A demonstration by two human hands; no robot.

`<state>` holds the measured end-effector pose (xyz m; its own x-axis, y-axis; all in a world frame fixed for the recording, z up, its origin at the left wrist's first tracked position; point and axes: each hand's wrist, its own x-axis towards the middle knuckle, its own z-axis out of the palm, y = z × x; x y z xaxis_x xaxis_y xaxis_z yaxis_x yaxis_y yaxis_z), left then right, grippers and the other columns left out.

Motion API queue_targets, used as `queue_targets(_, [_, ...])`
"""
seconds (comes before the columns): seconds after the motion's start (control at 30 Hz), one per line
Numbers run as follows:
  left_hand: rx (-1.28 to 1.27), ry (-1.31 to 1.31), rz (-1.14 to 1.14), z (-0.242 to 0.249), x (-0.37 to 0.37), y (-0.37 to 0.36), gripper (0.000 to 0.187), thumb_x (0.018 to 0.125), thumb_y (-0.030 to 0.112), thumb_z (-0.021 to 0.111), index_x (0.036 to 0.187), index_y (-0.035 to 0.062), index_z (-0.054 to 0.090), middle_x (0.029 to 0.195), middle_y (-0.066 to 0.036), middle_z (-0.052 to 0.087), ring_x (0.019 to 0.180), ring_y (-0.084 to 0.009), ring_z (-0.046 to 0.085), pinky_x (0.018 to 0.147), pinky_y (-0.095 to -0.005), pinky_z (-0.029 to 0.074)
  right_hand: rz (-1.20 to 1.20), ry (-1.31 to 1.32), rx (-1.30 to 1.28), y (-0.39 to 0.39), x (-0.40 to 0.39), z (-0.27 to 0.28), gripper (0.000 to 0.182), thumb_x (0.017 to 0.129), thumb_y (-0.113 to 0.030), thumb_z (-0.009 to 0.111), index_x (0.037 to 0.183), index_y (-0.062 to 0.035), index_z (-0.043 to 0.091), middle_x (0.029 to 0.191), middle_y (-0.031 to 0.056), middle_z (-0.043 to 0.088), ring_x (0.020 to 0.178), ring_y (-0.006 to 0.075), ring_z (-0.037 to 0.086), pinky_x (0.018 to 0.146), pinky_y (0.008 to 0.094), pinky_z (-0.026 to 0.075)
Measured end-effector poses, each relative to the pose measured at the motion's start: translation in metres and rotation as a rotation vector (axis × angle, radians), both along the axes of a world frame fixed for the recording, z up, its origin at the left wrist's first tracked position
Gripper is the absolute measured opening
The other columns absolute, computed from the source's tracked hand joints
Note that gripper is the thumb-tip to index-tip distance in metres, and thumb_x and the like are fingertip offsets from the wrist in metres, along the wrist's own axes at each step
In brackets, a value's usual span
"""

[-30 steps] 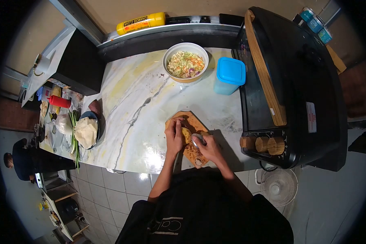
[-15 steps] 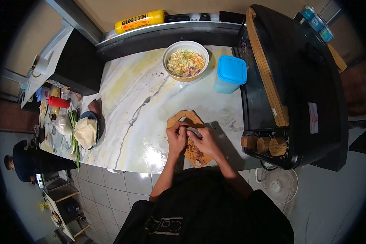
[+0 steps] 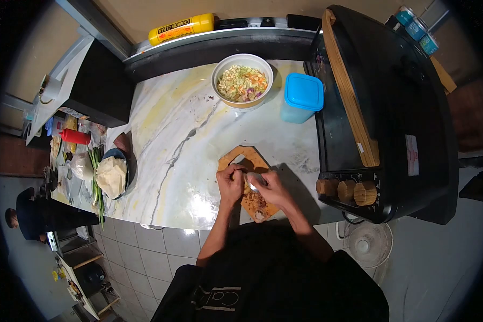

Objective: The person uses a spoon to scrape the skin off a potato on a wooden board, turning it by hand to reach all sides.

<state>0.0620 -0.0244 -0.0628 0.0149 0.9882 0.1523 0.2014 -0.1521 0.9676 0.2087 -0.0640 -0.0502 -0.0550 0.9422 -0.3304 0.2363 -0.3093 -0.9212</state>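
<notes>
My left hand [image 3: 231,184] and my right hand [image 3: 269,189] meet over a wooden cutting board [image 3: 245,152]. The fingers of both are closed around something small and pale between them, partly hidden by the fingers. Brown chopped pieces [image 3: 254,203] lie on the board under and below my hands. A pale rounded piece [image 3: 260,216] sits at the board's near end. Beyond the board stands a bowl [image 3: 242,80] of shredded vegetables, with a blue-lidded container [image 3: 304,94] to its right.
A large black oven [image 3: 392,112] bounds the right side. At left are a plate of pale wrappers [image 3: 111,176], green onions [image 3: 97,188] and a red bottle [image 3: 75,136]. A yellow bottle [image 3: 182,28] lies on the back ledge. Another person [image 3: 29,214] is at far left.
My fingers have shifted slightly around the held item, and the grey-white thing near my right thumb now shows less. The whole view has moved a little.
</notes>
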Motion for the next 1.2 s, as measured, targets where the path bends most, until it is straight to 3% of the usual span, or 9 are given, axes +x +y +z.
queue_targets(0.3, [-0.022, -0.024, -0.025, -0.002, 0.000, -0.002, 0.017, 0.083, 0.004, 0.052, 0.077, -0.0051, 0.064, 0.067, -0.011, 0.065, 0.062, -0.0151, 0.060, 0.061, -0.0274, 0.047, 0.004, 0.134, -0.183, -0.014, 0.004, 0.008, 0.046, 0.091, -0.039, 0.064, 0.071, 0.0015, 0.061, 0.052, -0.0018, 0.045, 0.050, 0.0069, 0.042, 0.045, 0.0295, 0.033])
queue_targets(0.4, [-0.038, -0.022, -0.034, 0.000, 0.000, -0.004, 0.019, 0.083, 0.005, 0.050, 0.078, -0.0059, 0.065, 0.067, -0.010, 0.065, 0.064, -0.0146, 0.060, 0.063, -0.0279, 0.048, -0.027, 0.332, -0.354, -0.001, -0.001, 0.030, 0.040, 0.093, -0.035, 0.063, 0.075, 0.0006, 0.063, 0.054, -0.0024, 0.047, 0.048, 0.0054, 0.042, 0.043, 0.0269, 0.033])
queue_targets(0.53, [-0.046, -0.005, -0.026, -0.004, -0.004, -0.003, 0.020, 0.084, 0.005, 0.049, 0.078, -0.0061, 0.065, 0.067, -0.010, 0.065, 0.063, -0.0148, 0.060, 0.062, -0.0276, 0.048, -0.106, 0.469, -0.252, -0.015, 0.005, 0.024, 0.034, 0.094, -0.033, 0.063, 0.081, -0.0013, 0.063, 0.060, -0.0039, 0.050, 0.043, 0.0042, 0.040, 0.037, 0.0255, 0.028])
queue_targets(0.63, [-0.032, -0.015, -0.043, -0.004, -0.002, -0.001, 0.021, 0.084, 0.006, 0.048, 0.078, -0.0064, 0.064, 0.068, -0.010, 0.066, 0.064, -0.0153, 0.061, 0.062, -0.0278, 0.048, -0.100, 0.354, -0.399, -0.026, 0.012, 0.022, 0.034, 0.093, -0.034, 0.064, 0.083, -0.0016, 0.063, 0.061, -0.0042, 0.051, 0.046, 0.0041, 0.041, 0.038, 0.0252, 0.030])
queue_targets(0.77, [-0.039, 0.028, -0.058, 0.003, -0.003, -0.002, 0.021, 0.084, 0.005, 0.048, 0.077, -0.0067, 0.064, 0.069, -0.011, 0.066, 0.065, -0.0158, 0.062, 0.063, -0.0278, 0.048, -0.095, 0.394, -0.340, -0.019, 0.004, 0.020, 0.037, 0.092, -0.036, 0.065, 0.081, -0.0007, 0.064, 0.060, -0.0039, 0.051, 0.048, 0.0040, 0.045, 0.040, 0.0245, 0.033])
queue_targets(0.87, [0.000, -0.027, -0.052, 0.001, -0.002, -0.002, 0.020, 0.083, 0.004, 0.048, 0.077, -0.0066, 0.064, 0.070, -0.011, 0.066, 0.065, -0.0157, 0.062, 0.063, -0.0280, 0.048, -0.022, 0.256, -0.356, -0.006, 0.001, 0.020, 0.042, 0.092, -0.039, 0.065, 0.078, 0.0010, 0.064, 0.060, -0.0028, 0.053, 0.051, 0.0043, 0.048, 0.043, 0.0256, 0.037])
queue_targets(0.97, [-0.064, -0.019, -0.058, -0.003, -0.004, -0.003, 0.019, 0.083, 0.003, 0.049, 0.077, -0.0063, 0.065, 0.069, -0.010, 0.066, 0.066, -0.0151, 0.062, 0.064, -0.0277, 0.048, 0.014, 0.112, -0.198, -0.013, 0.005, -0.003, 0.045, 0.091, -0.041, 0.065, 0.076, 0.0018, 0.065, 0.057, -0.0015, 0.053, 0.052, 0.0054, 0.051, 0.047, 0.0263, 0.041])
queue_targets(1.07, [-0.029, -0.051, -0.040, -0.004, -0.002, -0.002, 0.014, 0.082, 0.003, 0.054, 0.077, -0.0051, 0.064, 0.069, -0.011, 0.066, 0.063, -0.0147, 0.061, 0.062, -0.0274, 0.047, -0.034, 0.237, -0.310, -0.022, 0.007, 0.026, 0.048, 0.090, -0.044, 0.065, 0.075, 0.0012, 0.066, 0.055, 0.0010, 0.053, 0.052, 0.0064, 0.052, 0.047, 0.0271, 0.041])
queue_targets(1.2, [-0.025, -0.047, -0.031, -0.003, -0.002, -0.002, 0.015, 0.082, 0.002, 0.053, 0.077, -0.0054, 0.064, 0.069, -0.010, 0.066, 0.064, -0.0144, 0.061, 0.062, -0.0272, 0.047, -0.035, 0.202, -0.258, -0.021, 0.003, 0.016, 0.048, 0.089, -0.045, 0.065, 0.072, 0.0002, 0.065, 0.050, 0.0022, 0.050, 0.050, 0.0065, 0.052, 0.047, 0.0278, 0.041])
